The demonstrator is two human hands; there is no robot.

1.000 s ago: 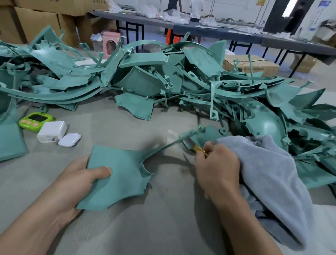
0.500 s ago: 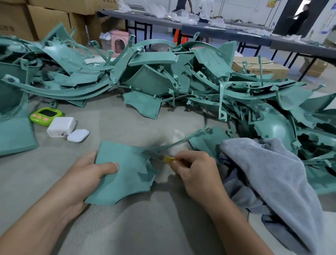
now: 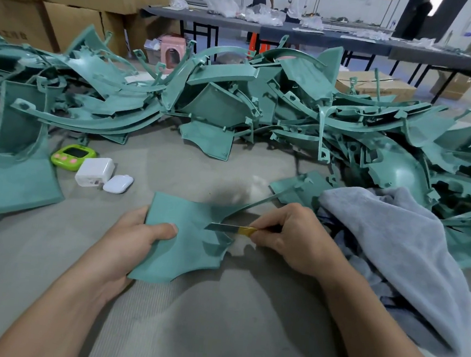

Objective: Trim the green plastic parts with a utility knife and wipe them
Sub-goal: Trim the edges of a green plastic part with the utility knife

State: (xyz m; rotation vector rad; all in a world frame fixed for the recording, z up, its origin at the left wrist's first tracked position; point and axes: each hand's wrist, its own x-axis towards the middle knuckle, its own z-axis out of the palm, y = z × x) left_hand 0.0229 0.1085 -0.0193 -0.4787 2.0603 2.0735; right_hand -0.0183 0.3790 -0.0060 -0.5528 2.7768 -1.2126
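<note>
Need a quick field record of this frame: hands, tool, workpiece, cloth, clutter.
left hand: grips left edge of green part, thumb on top
right hand: holds utility knife, blade lying over the part near its right edge
grey cloth: right of the right hand, not in use
pile of green parts: across the back of the table
left clutter: green timer, white charger, white earbud case
</note>
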